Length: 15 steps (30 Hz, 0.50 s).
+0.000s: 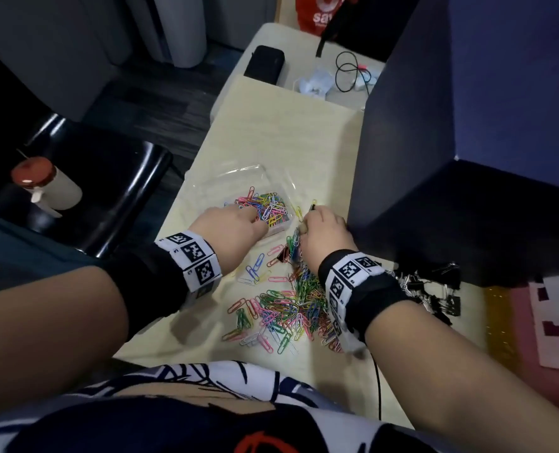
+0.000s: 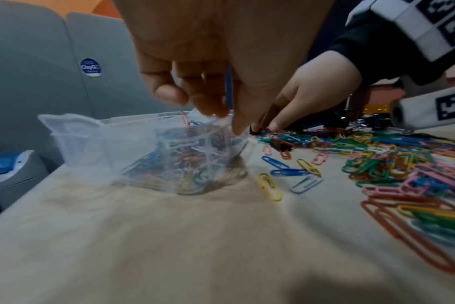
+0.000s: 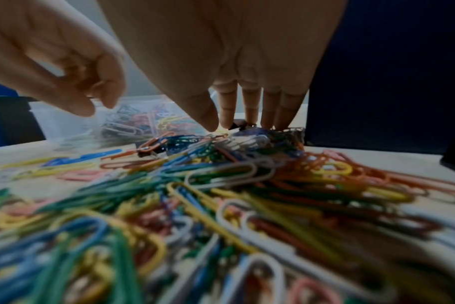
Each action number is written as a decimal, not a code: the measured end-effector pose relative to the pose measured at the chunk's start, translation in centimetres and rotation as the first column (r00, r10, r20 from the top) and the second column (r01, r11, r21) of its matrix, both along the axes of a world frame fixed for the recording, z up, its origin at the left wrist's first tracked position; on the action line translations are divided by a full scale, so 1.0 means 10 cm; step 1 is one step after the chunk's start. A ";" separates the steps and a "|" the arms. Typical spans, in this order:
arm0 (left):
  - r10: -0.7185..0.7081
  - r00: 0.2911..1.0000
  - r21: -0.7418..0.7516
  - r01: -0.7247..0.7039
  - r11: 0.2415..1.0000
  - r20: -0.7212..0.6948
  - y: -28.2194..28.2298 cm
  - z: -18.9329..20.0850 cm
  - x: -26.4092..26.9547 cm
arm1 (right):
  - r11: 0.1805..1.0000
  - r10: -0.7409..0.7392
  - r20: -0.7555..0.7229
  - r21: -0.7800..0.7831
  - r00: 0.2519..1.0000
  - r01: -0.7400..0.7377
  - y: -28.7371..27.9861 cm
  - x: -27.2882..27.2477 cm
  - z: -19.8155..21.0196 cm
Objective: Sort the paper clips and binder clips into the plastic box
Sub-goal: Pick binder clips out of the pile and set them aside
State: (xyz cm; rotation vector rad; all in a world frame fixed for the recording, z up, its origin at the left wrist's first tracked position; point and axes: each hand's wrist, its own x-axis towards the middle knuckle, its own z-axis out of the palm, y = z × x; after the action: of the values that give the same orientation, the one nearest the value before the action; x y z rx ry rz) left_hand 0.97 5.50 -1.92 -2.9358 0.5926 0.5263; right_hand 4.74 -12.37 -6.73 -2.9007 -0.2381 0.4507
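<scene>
A black case (image 1: 264, 64) and tangled cable (image 1: 350, 71) (beside crumpled paper) lie far along the table (image 1: 271, 132)

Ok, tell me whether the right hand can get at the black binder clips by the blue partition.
Probably yes. The binder clips lie uncovered on the table just outside the right hand's wrist, with nothing over them; it would only need to pull back from the paper clip pile.

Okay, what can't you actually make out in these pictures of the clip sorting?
- Head view: the left hand hides its own fingertips over the plastic box.
- Head view: the right hand covers what its fingers touch.
- Head view: the binder clips are dark, partly behind the wrist band.
- Right wrist view: the near paper clips are blurred.
</scene>
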 end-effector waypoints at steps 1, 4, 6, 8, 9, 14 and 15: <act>-0.020 0.999 0.006 0.020 1.000 0.025 -0.02 0.00 -0.01 | 0.999 0.023 0.030 -0.026 0.999 -0.022 -0.01 -0.03 0.01; -0.089 0.996 0.013 0.089 0.996 0.006 -0.18 -0.02 -0.07 | 0.999 0.031 0.058 -0.031 0.998 -0.029 -0.03 -0.13 0.01; -0.116 0.993 -0.001 0.116 0.993 -0.037 -0.30 -0.05 -0.11 | 1.000 0.001 0.021 0.012 1.000 -0.001 -0.05 -0.17 0.01; -0.129 0.991 -0.019 0.128 0.992 -0.042 -0.38 -0.10 -0.11 | 0.999 -0.021 -0.025 0.035 0.999 0.022 -0.07 -0.19 0.04; -0.120 0.991 -0.026 0.119 0.993 -0.052 -0.39 -0.12 -0.11 | 0.999 -0.030 -0.040 0.035 0.999 0.031 -0.08 -0.21 0.05; -0.086 0.991 -0.019 0.085 0.996 -0.102 -0.42 -0.14 -0.05 | 0.994 -0.062 -0.044 0.088 0.997 0.066 -0.15 -0.34 0.06; -0.091 0.992 -0.015 0.090 0.996 -0.092 -0.42 -0.15 -0.05 | 0.993 -0.057 -0.043 0.099 0.997 0.061 -0.17 -0.36 0.06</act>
State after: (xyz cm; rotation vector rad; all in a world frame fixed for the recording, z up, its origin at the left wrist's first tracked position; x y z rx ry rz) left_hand 0.43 1.28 -3.44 -2.8909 0.7371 0.6540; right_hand 1.18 -14.10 -6.09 -2.7894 -0.1636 0.4718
